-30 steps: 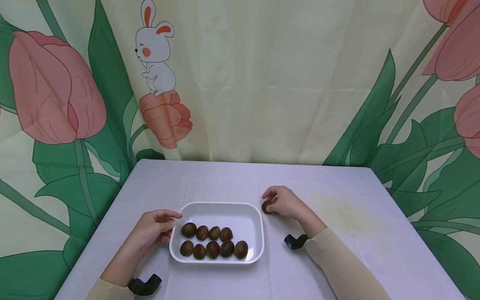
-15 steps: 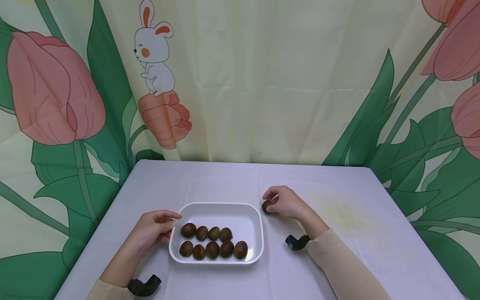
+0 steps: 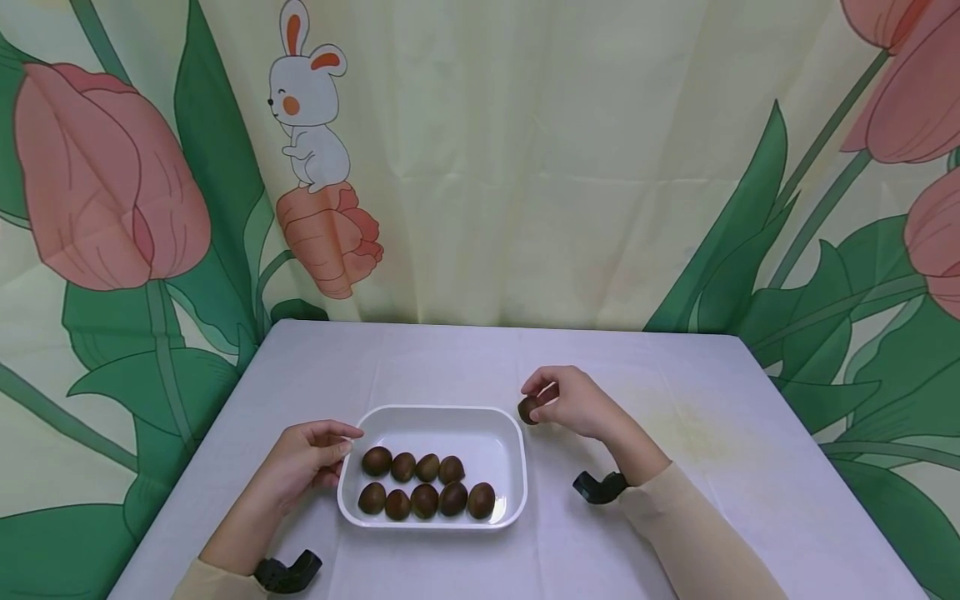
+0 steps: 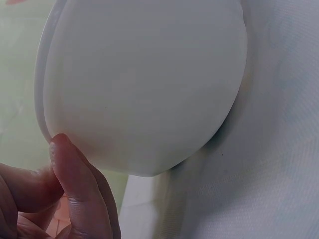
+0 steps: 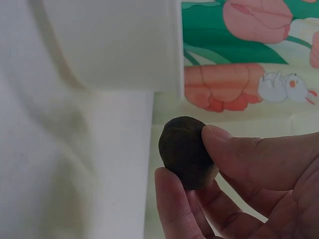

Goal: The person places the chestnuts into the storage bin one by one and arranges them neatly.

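Note:
A white rectangular tray (image 3: 487, 425) with rounded corners sits on the table, holding two rows of brown chestnuts (image 3: 453, 498). At its left end my left hand (image 3: 303, 457) pinches the rim between thumb and fingers; the left wrist view shows the fingertips (image 4: 62, 144) at the tray's edge. Just beyond the tray's right back corner, my right hand (image 3: 573, 404) holds a single chestnut (image 5: 184, 152). Thumb and fingers grip it from both sides in the right wrist view, with the tray's side wall (image 5: 119, 50) close above.
White cloth covers the table (image 3: 442, 358). Behind its far edge hangs a curtain (image 3: 510, 167) printed with tulips, leaves and a rabbit on a carrot. A black wrist mount (image 3: 288, 573) is on the left wrist, another black mount (image 3: 600, 487) on the right.
The right hand has risen slightly and shifted a little left toward the tray, carrying the chestnut. The left hand, the tray and the chestnuts in it stay in place.

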`<action>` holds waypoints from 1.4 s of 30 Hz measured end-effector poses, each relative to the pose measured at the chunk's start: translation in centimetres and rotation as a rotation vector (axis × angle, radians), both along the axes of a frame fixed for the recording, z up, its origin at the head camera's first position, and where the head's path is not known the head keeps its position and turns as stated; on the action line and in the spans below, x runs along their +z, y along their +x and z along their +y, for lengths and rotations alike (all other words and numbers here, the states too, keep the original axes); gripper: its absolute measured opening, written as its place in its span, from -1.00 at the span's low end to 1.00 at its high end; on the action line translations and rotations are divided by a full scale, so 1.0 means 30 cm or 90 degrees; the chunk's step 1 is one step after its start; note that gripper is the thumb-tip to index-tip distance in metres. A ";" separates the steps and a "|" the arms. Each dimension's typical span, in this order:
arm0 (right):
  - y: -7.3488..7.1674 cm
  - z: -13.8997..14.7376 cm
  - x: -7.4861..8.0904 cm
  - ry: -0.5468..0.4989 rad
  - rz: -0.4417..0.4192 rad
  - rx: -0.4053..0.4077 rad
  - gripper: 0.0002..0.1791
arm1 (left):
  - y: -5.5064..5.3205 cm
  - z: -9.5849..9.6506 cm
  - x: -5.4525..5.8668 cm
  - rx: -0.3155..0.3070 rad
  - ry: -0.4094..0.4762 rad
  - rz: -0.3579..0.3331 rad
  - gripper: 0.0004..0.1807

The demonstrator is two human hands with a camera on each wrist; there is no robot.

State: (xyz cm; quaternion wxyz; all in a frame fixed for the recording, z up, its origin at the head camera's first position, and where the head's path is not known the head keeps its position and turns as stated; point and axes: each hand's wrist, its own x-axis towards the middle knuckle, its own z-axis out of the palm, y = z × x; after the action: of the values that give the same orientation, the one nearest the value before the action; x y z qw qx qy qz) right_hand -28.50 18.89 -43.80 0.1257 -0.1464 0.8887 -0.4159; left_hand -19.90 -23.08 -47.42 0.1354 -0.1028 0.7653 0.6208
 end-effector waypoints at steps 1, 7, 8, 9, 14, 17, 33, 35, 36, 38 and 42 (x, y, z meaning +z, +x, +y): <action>0.004 -0.003 0.007 -0.001 0.003 0.003 -0.71 | 0.000 0.000 -0.001 0.000 0.001 0.000 -0.70; 0.030 -0.024 0.048 -0.013 0.015 0.027 -0.72 | 0.000 -0.005 -0.006 -0.007 0.006 0.006 -0.69; 0.035 -0.028 0.055 -0.016 0.015 0.033 -0.71 | 0.000 -0.006 -0.006 -0.008 0.006 0.007 -0.70; 0.039 -0.033 0.060 -0.018 0.015 0.038 -0.71 | 0.001 -0.006 -0.007 -0.008 0.005 0.007 -0.70; 0.060 -0.061 0.082 -0.019 0.011 0.058 -0.71 | 0.001 -0.002 -0.004 -0.002 0.000 0.001 -0.70; 0.069 -0.077 0.088 -0.015 0.006 0.071 -0.71 | 0.000 -0.001 -0.005 0.001 -0.001 -0.002 -0.70; 0.101 -0.155 0.073 0.001 -0.006 0.159 -0.66 | 0.001 0.004 0.003 0.006 -0.005 -0.002 -0.70; 0.105 -0.165 0.070 0.004 -0.009 0.166 -0.65 | 0.001 0.006 0.007 0.010 -0.007 -0.003 -0.70; 0.107 -0.170 0.069 0.005 -0.012 0.169 -0.65 | 0.001 0.007 0.009 0.013 -0.007 -0.004 -0.70; 0.109 -0.179 0.065 0.010 -0.013 0.174 -0.64 | 0.002 0.008 0.011 0.013 -0.008 -0.003 -0.70; 0.111 -0.197 0.052 0.019 -0.010 0.187 -0.64 | 0.003 0.007 0.012 0.014 -0.006 -0.003 -0.70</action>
State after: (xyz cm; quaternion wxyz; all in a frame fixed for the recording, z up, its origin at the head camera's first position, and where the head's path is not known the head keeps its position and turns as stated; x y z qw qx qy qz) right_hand -25.17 12.99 -42.24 0.1943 -0.2695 0.8628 -0.3811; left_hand -19.80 -22.87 -47.06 0.1298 -0.1130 0.7670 0.6181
